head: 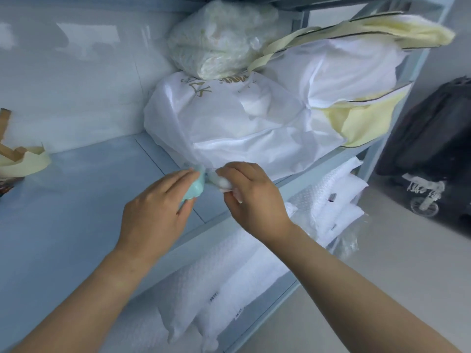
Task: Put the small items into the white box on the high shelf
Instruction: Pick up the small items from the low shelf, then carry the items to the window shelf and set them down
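Observation:
Over the front edge of a pale blue shelf (76,200), my left hand (155,215) is closed around a small mint-green item (195,191). Just to its right, my right hand (252,197) pinches a small white item (221,183) between fingers and thumb. The two items nearly touch, close to the lower corner of a big white bag (242,128) printed with gold letters. No white box shows in this view.
A clear bag of pale stuffing (219,39) lies on the white bag, beside a yellow-and-white fabric cover (356,72). Bubble-wrapped white packs (229,276) fill the shelf below. Cream cloth and wooden pieces (17,159) sit far left. A black wheeled bag (430,149) stands right.

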Available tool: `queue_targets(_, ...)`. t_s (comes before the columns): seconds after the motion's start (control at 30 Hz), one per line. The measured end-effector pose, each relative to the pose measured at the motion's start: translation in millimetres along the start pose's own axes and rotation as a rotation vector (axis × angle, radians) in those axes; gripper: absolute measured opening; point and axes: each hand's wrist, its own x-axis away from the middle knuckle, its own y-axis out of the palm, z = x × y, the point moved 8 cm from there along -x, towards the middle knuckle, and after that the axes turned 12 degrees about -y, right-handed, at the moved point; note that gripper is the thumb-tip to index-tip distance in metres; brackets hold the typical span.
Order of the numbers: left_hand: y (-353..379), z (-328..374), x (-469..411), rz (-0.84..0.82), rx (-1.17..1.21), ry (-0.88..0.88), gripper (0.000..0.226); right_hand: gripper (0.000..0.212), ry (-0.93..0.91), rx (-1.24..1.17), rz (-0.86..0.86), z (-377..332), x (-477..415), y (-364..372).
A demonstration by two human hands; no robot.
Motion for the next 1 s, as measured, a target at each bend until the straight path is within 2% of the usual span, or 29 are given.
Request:
queue_targets(0.07,6.2,42.5,4.3,0.0,0.062,0.044,0.033,0.035,0.036,0.037,0.011,15.2,21.3,-35.7)
queue_targets(0.2,28.4,127.4,18.1,-0.057,0.144,0.096,0.035,0.036,0.107,0.124,0.019,47.7,71.0,-109.9)
queue_targets(0.3,50.6,199.1,29.6,-0.137,0.197,0.16,0.041,0.036,0.187,0.21,-0.003,73.0,114.4,-164.7)
queue_targets(0.5,95.4,361.7,68.7,-0.336,0.39,0.37,0.039,0.035,0.371,0.496,-0.021,103.3,221.1,-286.1)
queue_targets(0.7,99.3,510.4,142.2,-0.468,0.54,0.646,0.04,0.036,0.635,0.728,-0.028,96.2,339.0,-394.1)
queue_targets(0.83,106.4,580.3,192.6,-0.625,0.619,0.803,0.04,0.037,0.795,0.835,0.0,72.7,399.7,-442.7)
queue_targets(1.0,102.5,651.1,251.6,-0.716,0.685,0.953,0.04,0.036,1.004,0.913,0.086,42.5,471.1,-491.1)
